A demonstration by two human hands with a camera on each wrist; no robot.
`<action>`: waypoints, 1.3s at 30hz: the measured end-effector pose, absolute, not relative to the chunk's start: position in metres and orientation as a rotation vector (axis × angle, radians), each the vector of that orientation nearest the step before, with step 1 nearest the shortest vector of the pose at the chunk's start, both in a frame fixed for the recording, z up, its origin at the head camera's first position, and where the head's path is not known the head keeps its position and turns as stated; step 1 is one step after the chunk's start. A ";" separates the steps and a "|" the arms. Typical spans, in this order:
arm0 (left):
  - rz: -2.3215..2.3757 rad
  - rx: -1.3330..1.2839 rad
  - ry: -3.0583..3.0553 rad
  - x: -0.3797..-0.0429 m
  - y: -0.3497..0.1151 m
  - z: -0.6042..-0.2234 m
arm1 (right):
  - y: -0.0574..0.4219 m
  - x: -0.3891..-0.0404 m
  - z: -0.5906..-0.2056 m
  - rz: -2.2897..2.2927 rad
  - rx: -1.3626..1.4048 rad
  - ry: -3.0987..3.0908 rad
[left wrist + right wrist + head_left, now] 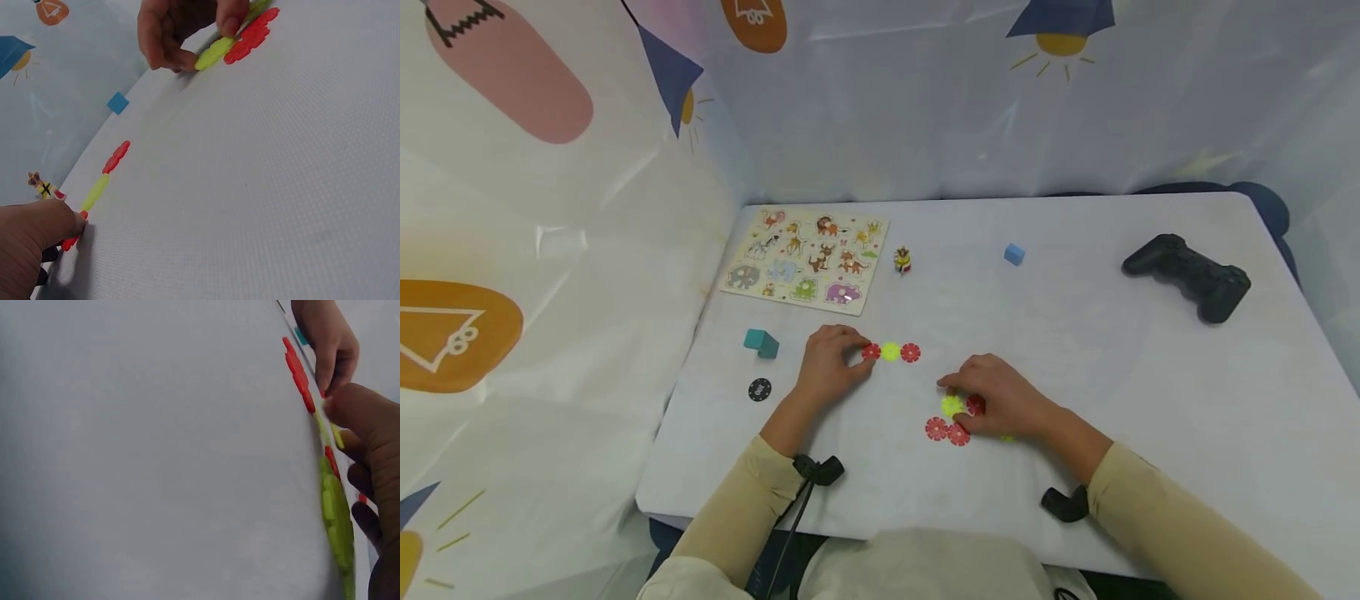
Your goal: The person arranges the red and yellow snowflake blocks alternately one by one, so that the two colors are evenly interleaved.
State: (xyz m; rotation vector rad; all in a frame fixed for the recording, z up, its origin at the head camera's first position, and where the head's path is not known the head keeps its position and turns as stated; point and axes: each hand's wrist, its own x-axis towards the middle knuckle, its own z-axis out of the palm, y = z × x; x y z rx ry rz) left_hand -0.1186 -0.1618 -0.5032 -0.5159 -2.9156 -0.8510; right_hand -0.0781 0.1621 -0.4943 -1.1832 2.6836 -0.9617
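Observation:
Flower-shaped plastic discs in red and yellow lie on the white table. My left hand [833,367] pinches the left red disc [871,351] of a short row between thumb and finger. Beside it in that row are a yellow disc [891,352] and another red disc [911,352]. To the right, my right hand [1003,400] holds a yellow disc [952,406] between thumb and forefinger. Close to that hand lie red discs [936,428], one of them partly under the fingers. Another yellow disc [1007,438] is mostly hidden beneath the right hand.
An animal puzzle board [805,258] lies at the back left, with a small figurine [902,260] beside it. A blue cube [1014,254] and a black game controller [1187,277] are farther right. A teal block [762,342] and a black chip [760,389] sit left of the left hand.

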 end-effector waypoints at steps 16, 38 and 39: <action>-0.857 -0.563 -2.868 -0.118 -0.156 -0.507 | 0.139 -0.122 -0.502 -1.007 -0.832 2.863; -0.829 -0.516 -2.883 -0.118 -0.160 -0.505 | 0.155 -0.109 -0.492 -1.032 -0.820 2.784; -0.829 -0.515 -2.882 -0.118 -0.161 -0.505 | 0.159 -0.104 -0.492 -1.028 -0.832 2.787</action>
